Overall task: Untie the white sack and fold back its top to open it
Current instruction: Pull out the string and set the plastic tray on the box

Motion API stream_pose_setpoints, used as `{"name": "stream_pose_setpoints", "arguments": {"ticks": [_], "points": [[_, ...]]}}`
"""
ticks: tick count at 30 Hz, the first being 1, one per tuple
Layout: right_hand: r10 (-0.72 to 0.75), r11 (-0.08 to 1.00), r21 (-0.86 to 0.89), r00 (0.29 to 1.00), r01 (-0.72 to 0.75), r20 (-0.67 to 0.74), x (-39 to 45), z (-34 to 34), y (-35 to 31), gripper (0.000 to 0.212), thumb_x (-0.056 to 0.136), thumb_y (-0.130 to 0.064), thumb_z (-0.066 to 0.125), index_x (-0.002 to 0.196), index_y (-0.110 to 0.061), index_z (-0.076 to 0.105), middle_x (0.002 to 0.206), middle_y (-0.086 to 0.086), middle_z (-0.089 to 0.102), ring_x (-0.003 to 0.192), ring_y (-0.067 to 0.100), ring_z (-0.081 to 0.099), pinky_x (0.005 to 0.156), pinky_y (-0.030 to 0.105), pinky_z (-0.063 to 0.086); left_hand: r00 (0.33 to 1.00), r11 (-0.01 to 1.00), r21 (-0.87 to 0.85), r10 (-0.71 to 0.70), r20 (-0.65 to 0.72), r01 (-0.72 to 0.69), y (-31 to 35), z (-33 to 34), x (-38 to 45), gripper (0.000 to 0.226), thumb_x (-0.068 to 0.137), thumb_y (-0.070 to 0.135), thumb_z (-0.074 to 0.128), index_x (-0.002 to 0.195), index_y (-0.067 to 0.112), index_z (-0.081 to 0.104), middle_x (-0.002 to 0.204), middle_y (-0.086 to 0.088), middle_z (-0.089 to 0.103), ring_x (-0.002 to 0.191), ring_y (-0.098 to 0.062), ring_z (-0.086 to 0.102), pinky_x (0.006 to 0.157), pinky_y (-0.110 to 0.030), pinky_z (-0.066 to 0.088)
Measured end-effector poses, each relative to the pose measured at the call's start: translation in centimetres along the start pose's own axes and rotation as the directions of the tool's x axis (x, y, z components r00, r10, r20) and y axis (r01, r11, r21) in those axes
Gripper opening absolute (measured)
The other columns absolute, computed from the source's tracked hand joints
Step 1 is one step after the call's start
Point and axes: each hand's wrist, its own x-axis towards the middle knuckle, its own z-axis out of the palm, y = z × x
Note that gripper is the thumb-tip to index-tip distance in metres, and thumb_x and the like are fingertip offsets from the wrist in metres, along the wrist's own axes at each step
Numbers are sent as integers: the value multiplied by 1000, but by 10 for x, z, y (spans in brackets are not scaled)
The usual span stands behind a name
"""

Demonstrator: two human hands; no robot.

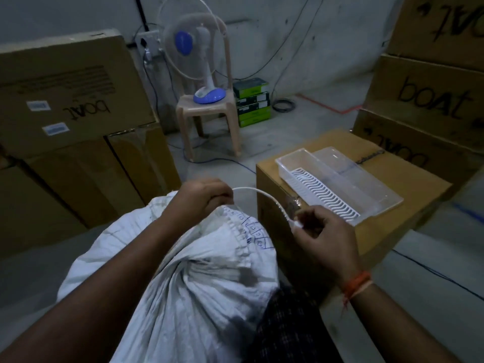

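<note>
A white woven sack leans in front of me, its bunched top with a hemmed edge and blue printing pointing away. My left hand grips the gathered top of the sack. A white cord arcs from under that hand to my right hand, which pinches the cord's end between thumb and fingers, to the right of the sack's top. An orange thread band circles my right wrist.
A cardboard box at right carries a clear plastic tray with a white rack. Tall boat cartons stand at left and more cartons at right. A fan sits on a plastic chair ahead. Cables run along the floor.
</note>
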Motion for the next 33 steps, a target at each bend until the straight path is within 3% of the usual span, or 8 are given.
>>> {"name": "stream_pose_setpoints", "arguments": {"ticks": [4,9,12,17,23,26,28,33], "points": [[64,995,-67,996,-68,-64,43,-30,3,23,84,-13,80,106,-19,79,88,-12,74,76,-11,63,65,-5,46,996,998,-27,-50,-80,48,7,28,58,8,91,20,74,91,15,80,88,-1,78,76,-16,70,69,-35,58],[53,960,-263,983,-99,-176,93,-51,24,21,84,-11,73,103,-13,82,92,3,80,77,10,67,82,21,53,987,987,30,-155,-31,156,23,78,134,14,90,36,66,92,28,77,91,3,76,83,-22,70,70,-39,57],[117,939,-299,976,-169,-183,115,-55,46,21,82,-7,71,99,-14,82,92,3,80,81,13,69,88,30,60,977,970,160,-197,79,182,34,107,165,14,92,37,72,100,27,77,107,-2,71,98,-24,66,75,-36,55],[175,884,-422,979,-202,-103,132,-47,71,13,80,-15,73,92,-19,76,88,1,77,87,23,70,81,33,59,927,951,211,-277,253,226,40,142,186,21,85,36,81,104,25,82,147,-3,49,134,-25,42,90,-39,47],[121,797,-594,992,-110,-20,140,-41,84,22,89,-28,71,109,-21,78,104,-1,76,110,23,56,90,33,49,867,964,208,-243,435,165,48,162,202,27,85,36,80,109,24,81,165,-7,34,149,-30,29,113,-48,40],[74,818,-563,992,-120,-104,136,-50,84,16,90,-31,70,103,-25,77,102,-1,71,109,23,55,89,32,44,839,972,219,-188,511,84,44,164,211,27,85,39,80,110,27,81,165,-8,35,149,-31,31,114,-50,40],[77,857,-483,972,-179,-222,133,-60,89,8,88,-28,70,93,-26,76,97,-3,71,103,23,58,87,31,41,866,977,205,-151,476,57,39,166,219,26,87,40,79,109,26,80,157,-9,45,143,-29,42,110,-46,44],[266,896,-195,835,-398,-483,124,-89,121,2,85,-21,75,86,-20,75,92,3,74,92,25,65,86,38,55,926,993,104,-96,364,62,27,184,257,29,91,42,75,111,20,76,122,-6,69,113,-25,63,96,-42,53]]}}
